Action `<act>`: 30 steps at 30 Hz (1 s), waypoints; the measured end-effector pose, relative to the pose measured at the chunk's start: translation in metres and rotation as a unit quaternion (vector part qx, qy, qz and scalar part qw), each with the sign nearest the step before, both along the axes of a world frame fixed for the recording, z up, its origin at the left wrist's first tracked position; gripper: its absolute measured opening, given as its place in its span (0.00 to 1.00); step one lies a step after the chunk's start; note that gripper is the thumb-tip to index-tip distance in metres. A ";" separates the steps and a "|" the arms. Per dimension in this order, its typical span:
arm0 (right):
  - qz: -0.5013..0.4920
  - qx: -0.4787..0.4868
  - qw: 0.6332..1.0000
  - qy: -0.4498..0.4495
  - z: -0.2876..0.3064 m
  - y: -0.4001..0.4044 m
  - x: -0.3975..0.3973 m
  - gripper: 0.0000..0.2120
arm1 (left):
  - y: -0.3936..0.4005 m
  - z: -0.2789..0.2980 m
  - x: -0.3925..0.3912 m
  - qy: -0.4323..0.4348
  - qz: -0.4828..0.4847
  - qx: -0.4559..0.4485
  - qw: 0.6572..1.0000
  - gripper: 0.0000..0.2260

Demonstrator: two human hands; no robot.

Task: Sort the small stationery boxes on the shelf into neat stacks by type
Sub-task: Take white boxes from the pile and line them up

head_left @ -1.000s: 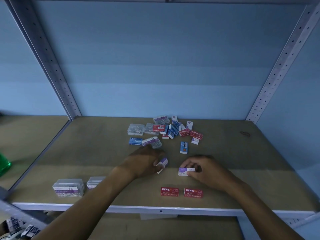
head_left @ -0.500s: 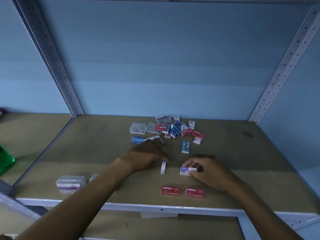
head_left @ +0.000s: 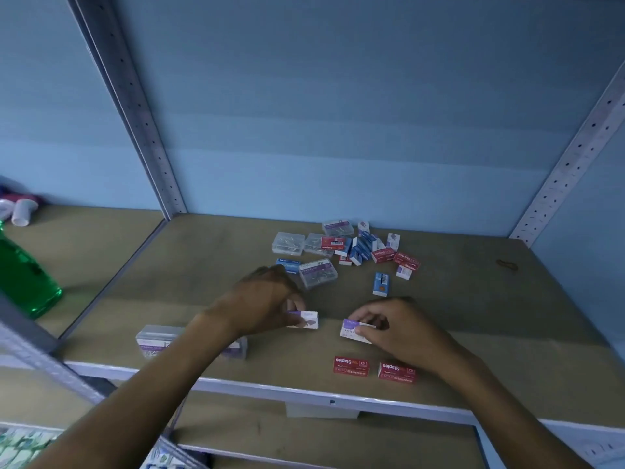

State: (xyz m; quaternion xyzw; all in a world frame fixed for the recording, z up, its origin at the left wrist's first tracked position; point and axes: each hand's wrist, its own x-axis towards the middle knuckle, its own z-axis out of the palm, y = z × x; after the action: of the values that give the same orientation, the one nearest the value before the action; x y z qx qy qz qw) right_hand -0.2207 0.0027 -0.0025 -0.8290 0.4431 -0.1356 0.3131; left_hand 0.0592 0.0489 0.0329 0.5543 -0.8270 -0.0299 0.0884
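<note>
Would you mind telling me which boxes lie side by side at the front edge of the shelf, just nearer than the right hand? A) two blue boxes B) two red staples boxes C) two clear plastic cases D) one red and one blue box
B: two red boxes printed "Staples" lie side by side near the shelf's front edge, just nearer than the right hand.

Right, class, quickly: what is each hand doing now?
Left hand: pinches a purple-and-white box.
Right hand: pinches another purple-and-white box.
</note>
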 end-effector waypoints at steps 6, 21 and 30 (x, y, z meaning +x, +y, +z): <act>0.056 0.008 0.998 -0.016 0.011 0.018 0.045 0.09 | 0.028 0.009 0.025 -0.022 0.016 0.038 0.999 0.14; 0.101 -0.023 0.994 0.045 0.003 0.038 0.068 0.10 | 0.049 -0.003 0.030 -0.054 -0.013 0.056 0.997 0.11; 0.076 -0.005 0.997 0.016 0.007 0.035 0.059 0.17 | 0.047 -0.006 0.038 -0.025 -0.019 0.040 0.999 0.14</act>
State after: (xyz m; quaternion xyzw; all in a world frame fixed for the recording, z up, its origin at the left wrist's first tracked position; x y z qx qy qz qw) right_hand -0.1615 0.0382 0.0041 -0.8638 0.3831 -0.1003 0.3114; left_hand 0.0971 0.0955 0.0273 0.5425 -0.8373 -0.0505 0.0452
